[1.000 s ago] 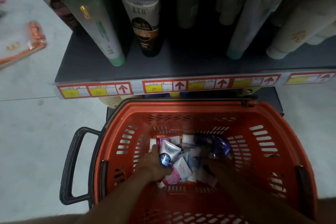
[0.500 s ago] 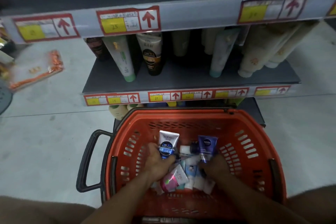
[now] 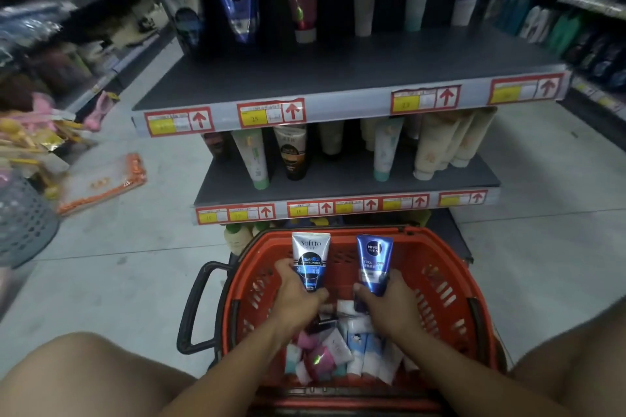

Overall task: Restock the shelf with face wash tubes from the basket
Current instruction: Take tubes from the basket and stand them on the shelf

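An orange plastic basket [image 3: 437, 284] stands on the floor in front of me, with several small face wash tubes [image 3: 338, 349] piled inside. My left hand [image 3: 298, 294] grips a white and blue Softto tube [image 3: 311, 259], held upright above the basket. My right hand [image 3: 386, 298] grips a blue Nivea Men tube [image 3: 373, 262], also upright. Beyond the basket is a dark shelf unit: the upper shelf [image 3: 338, 78] has a few tubes along its back, and the lower shelf [image 3: 338, 179] holds several tubes standing on their caps.
The basket's black handle [image 3: 193, 311] sticks out to the left. A grey basket [image 3: 20, 217] and an orange packet [image 3: 101, 183] lie on the floor at left. Stocked shelves run along both sides. My knees frame the basket at the bottom.
Both hands have lifted their tubes up out of the basket's pile. My view has tilted upward, and the upper shelf now shows.
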